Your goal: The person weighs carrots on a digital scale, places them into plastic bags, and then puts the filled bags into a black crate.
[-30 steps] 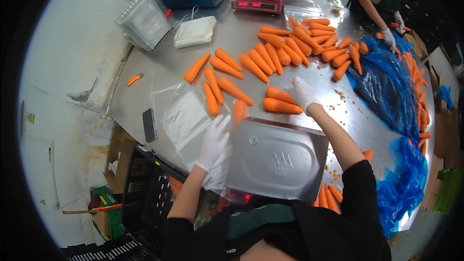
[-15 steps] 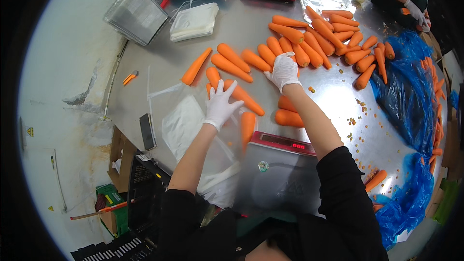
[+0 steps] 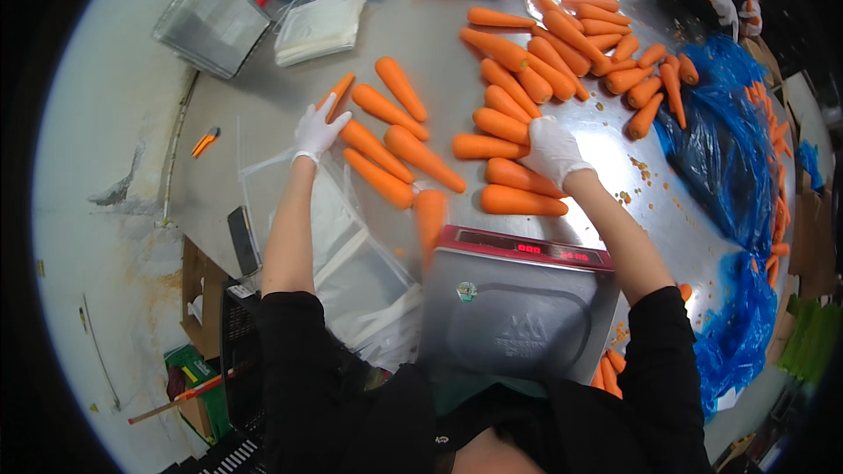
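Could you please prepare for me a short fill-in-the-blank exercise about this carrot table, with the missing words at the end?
1. The left grip and the right grip, both close to carrots, each wear a white ____.
2. On the scale nearest the person's body, the digits glow ____.
3. The phone lies to the ____ of the clear bags.
4. The crumpled plastic sheeting on the table's right side is coloured ____.

Missing words: glove; red; left; blue.
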Motion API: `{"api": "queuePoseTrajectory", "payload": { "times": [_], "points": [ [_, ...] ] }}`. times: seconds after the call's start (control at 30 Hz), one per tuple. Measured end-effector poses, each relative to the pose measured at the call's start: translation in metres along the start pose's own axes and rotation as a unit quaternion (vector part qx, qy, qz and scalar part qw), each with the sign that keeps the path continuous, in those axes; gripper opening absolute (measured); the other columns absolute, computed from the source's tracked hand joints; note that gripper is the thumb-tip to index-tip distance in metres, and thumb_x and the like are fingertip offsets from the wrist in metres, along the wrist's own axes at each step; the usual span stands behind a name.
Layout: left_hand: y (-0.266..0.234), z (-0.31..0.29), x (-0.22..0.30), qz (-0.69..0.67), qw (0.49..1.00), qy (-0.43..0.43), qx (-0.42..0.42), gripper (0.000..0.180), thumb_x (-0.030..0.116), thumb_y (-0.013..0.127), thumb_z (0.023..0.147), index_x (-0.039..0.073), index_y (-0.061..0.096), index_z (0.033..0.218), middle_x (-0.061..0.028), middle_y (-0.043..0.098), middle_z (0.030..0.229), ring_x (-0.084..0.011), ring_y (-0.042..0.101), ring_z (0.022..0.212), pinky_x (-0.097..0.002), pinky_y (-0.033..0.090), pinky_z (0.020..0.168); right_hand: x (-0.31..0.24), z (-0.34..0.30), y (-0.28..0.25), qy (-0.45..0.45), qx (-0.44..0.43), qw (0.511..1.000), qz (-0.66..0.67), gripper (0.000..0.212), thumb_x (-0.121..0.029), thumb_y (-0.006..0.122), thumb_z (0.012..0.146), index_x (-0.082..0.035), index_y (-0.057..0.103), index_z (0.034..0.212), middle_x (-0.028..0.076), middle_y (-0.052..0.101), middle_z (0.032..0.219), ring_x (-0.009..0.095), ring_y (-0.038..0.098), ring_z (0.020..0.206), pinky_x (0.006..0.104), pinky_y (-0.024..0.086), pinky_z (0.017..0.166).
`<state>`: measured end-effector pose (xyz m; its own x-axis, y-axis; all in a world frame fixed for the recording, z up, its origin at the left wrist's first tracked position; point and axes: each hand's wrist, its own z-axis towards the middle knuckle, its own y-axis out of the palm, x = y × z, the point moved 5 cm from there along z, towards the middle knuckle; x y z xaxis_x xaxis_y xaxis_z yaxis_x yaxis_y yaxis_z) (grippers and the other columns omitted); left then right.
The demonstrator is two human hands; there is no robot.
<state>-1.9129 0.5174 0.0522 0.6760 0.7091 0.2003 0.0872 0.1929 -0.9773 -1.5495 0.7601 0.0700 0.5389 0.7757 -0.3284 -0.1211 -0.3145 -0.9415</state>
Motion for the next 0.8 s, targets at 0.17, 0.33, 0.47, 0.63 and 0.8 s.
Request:
{"api": "queuePoseTrajectory", "payload": {
  "times": [0.17, 0.33, 0.47, 0.63, 0.8],
  "points": [
    [-0.006, 0.003, 0.048, 0.054, 0.997, 0.020, -0.046, 0.069, 0.060, 0.063, 0.075, 0.031, 0.050, 0.137, -0.0114, 0.056, 0.123, -0.0320, 0.055, 0.107, -0.0402, 0.046, 0.091, 0.054, -0.071, -0.022, 0.096, -0.085, 0.992, 0.016, 0.036, -0.025, 0.073, 0.071, 0.004, 0.064, 0.089, 0.027, 0.064, 0.088, 0.041, 0.063, 0.085, 0.0442, 0.051, 0.073],
    [0.000, 0.004, 0.091, 0.108, 0.993, 0.043, -0.026, 0.070, 0.056, 0.065, 0.073, 0.036, 0.047, 0.138, -0.0087, 0.053, 0.131, -0.0306, 0.053, 0.112, -0.0397, 0.046, 0.092, 0.127, -0.158, -0.035, 0.182, -0.047, 0.981, -0.041, 0.047, -0.033, 0.078, 0.068, 0.004, 0.063, 0.092, 0.025, 0.064, 0.088, 0.040, 0.063, 0.084, 0.0435, 0.051, 0.075],
    [-0.001, -0.009, 0.092, 0.037, 0.989, 0.136, 0.052, 0.058, 0.032, 0.067, 0.078, 0.027, 0.052, 0.134, -0.0106, 0.053, 0.130, -0.0322, 0.052, 0.114, -0.0427, 0.045, 0.093, 0.159, -0.202, -0.054, 0.192, -0.058, 0.973, -0.115, 0.051, -0.031, 0.082, 0.064, 0.003, 0.061, 0.094, 0.023, 0.063, 0.087, 0.038, 0.063, 0.083, 0.0428, 0.051, 0.074],
    [-0.047, -0.106, 0.177, -0.108, 0.904, 0.405, -0.079, 0.049, -0.007, 0.056, 0.074, 0.015, 0.062, 0.117, -0.0114, 0.055, 0.121, -0.0301, 0.060, 0.099, -0.0364, 0.051, 0.076, 0.072, -0.184, -0.070, 0.094, -0.072, 0.993, 0.017, 0.057, -0.035, 0.083, 0.066, -0.001, 0.054, 0.101, 0.017, 0.055, 0.092, 0.033, 0.058, 0.087, 0.0396, 0.047, 0.077],
    [-0.031, -0.189, 0.183, 0.125, 0.802, 0.569, -0.128, 0.054, 0.006, 0.061, 0.073, 0.027, 0.058, 0.123, -0.0103, 0.049, 0.135, -0.0306, 0.047, 0.123, -0.0457, 0.041, 0.099, 0.006, -0.120, -0.026, -0.015, -0.058, 0.991, 0.118, 0.066, -0.035, 0.080, 0.068, 0.001, 0.050, 0.114, 0.025, 0.059, 0.100, 0.040, 0.060, 0.093, 0.0446, 0.050, 0.081]
  ]
}}
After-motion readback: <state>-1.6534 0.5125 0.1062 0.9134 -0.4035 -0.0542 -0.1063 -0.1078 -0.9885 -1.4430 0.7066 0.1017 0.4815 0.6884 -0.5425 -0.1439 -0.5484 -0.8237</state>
